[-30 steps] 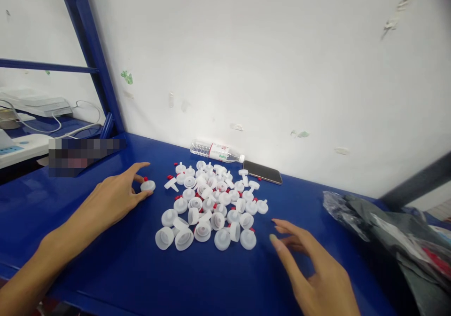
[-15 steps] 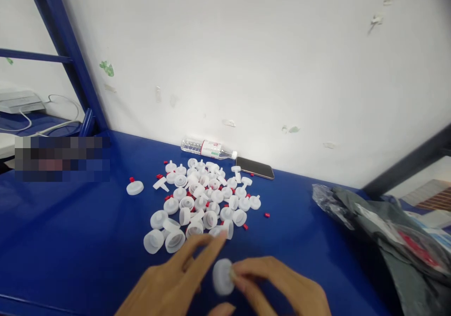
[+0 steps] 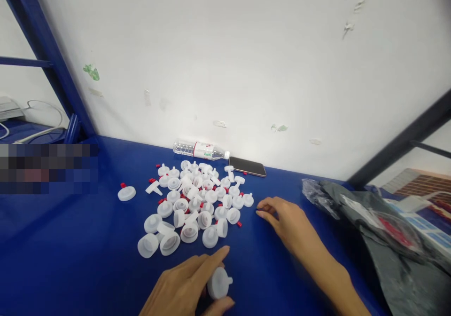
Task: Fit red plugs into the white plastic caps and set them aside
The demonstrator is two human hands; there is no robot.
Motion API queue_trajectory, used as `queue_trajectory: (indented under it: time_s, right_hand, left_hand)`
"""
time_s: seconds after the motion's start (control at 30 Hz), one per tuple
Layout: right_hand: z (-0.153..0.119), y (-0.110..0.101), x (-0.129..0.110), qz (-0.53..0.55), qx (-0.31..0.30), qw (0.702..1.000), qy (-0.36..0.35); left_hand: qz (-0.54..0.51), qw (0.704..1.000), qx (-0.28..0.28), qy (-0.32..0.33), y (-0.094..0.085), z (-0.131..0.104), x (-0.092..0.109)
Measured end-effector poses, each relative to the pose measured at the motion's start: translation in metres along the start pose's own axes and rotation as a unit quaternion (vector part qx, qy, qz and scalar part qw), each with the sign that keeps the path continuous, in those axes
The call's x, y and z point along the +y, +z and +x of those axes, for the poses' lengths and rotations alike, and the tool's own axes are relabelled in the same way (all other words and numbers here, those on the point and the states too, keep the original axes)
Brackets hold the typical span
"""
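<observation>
A white spouted cap (image 3: 218,283) is held between the fingers and thumb of my left hand (image 3: 186,280), its spout pointing right. My right hand (image 3: 282,217) is on the blue tabletop, right of the pile, thumb and fingertips close together; what lies between them is too small to make out. Many white caps (image 3: 190,191) with spouts lie heaped in the middle, with small red tips scattered among them. One red tip (image 3: 239,224) lies at the pile's right edge. Apart at the left sits a white cap (image 3: 127,193) with a red tip on its spout.
A clear plastic bottle (image 3: 202,150) and a black phone (image 3: 247,166) lie by the white wall. Grey plastic bags (image 3: 366,222) cover the right side of the blue table (image 3: 88,240). Blue frame posts and cables stand at the left.
My right hand has let go of the white cap and moved up and right to the table beside the pile. My left hand now holds the cap. The view has shifted slightly.
</observation>
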State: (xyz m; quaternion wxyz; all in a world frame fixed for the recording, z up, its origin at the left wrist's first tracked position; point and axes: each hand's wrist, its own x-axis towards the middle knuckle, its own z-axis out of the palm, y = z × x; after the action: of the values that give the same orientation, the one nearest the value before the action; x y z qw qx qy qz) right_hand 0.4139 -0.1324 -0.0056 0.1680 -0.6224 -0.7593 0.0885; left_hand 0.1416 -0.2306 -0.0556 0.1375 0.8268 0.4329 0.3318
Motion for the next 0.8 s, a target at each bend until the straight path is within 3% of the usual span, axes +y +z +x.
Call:
queue_trajectory:
  time_s: [0.2, 0.37, 0.47, 0.67, 0.8]
  right_hand:
    - [-0.012, 0.000, -0.011, 0.012, 0.009, 1.000, -0.004]
    - [-0.041, -0.011, -0.030, 0.202, 0.053, 0.978, -0.004]
    - [-0.060, -0.012, -0.050, 0.291, 0.045, 0.955, -0.041]
    - [-0.075, 0.021, -0.082, 0.405, 0.027, 0.909, -0.094]
    - [-0.079, 0.046, -0.091, 0.440, 0.053, 0.894, -0.067]
  left_hand:
    - [-0.051, 0.996, -0.018, -0.077, -0.004, 0.007, 0.006]
    - [-0.096, 0.986, -0.039, -0.131, -0.010, 0.014, 0.013]
    - [-0.104, 0.983, -0.046, -0.141, -0.011, 0.016, 0.014]
    - [-0.101, 0.985, -0.040, -0.131, -0.009, 0.014, 0.011]
    - [-0.114, 0.983, -0.038, -0.140, -0.009, 0.014, 0.012]
